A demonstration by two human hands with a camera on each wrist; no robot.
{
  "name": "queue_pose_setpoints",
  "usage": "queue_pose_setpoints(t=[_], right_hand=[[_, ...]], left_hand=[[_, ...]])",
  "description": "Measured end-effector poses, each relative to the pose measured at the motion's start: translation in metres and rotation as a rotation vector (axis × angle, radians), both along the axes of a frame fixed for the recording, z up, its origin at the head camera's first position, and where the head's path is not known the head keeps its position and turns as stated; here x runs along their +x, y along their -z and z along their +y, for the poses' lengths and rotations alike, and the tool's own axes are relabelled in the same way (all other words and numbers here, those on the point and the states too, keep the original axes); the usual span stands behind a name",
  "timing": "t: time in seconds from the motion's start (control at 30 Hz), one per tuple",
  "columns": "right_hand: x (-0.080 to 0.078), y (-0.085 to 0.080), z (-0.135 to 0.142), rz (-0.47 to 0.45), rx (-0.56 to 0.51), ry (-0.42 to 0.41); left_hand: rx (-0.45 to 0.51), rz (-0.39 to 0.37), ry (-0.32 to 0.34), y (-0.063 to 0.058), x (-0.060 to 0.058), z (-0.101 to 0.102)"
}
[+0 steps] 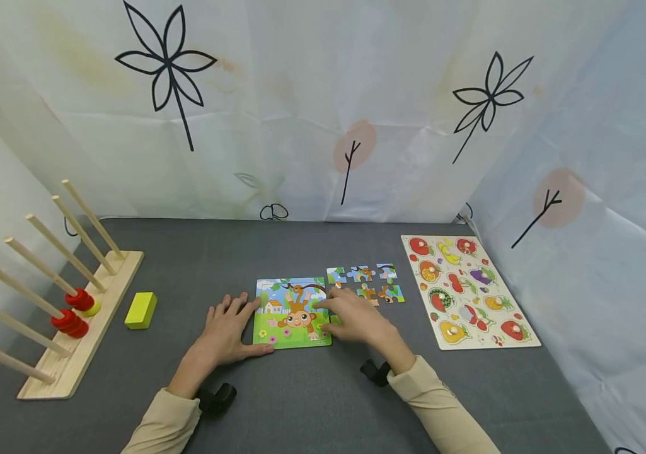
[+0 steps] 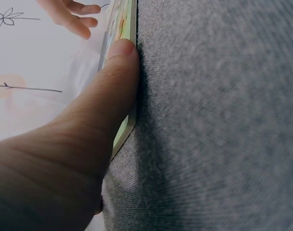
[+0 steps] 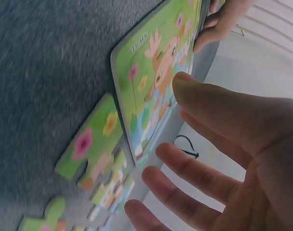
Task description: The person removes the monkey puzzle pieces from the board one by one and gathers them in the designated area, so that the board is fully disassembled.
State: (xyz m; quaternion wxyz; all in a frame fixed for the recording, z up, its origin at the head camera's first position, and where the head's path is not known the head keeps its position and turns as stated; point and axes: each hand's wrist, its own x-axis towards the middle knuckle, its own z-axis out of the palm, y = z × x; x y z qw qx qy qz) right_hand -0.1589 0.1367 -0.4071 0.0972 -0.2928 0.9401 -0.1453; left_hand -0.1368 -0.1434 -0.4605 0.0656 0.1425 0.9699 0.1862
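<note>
A jigsaw board (image 1: 317,339) with a cartoon monkey picture lies flat near the middle of the table. My left hand (image 1: 223,334) rests at its left side, fingers spread, and in the left wrist view the thumb (image 2: 113,72) lies along the board's near edge. Over the right edge hovers my right hand (image 1: 359,318), its fingers apart and holding nothing, as the right wrist view shows. Loose jigsaw pieces (image 3: 86,144) lie beside the board's right edge, partly hidden under this hand in the head view.
A wooden peg stand (image 1: 101,309) with red and yellow rings stands at the left, with a yellow block (image 1: 141,310) beside it. At the right lies a fruit puzzle board (image 1: 472,296). A printed curtain (image 1: 300,94) closes off the table's back.
</note>
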Motion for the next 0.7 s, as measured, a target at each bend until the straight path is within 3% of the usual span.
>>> queue_pose_setpoints(t=[0.43, 0.7], right_hand=[[0.001, 0.016, -0.018, -0.056, 0.056, -0.025], [0.003, 0.015, -0.019, -0.076, 0.073, -0.019]], left_hand=[[-0.004, -0.011, 0.006, -0.001, 0.0, 0.001], [-0.002, -0.008, -0.004, 0.001, -0.002, 0.001]])
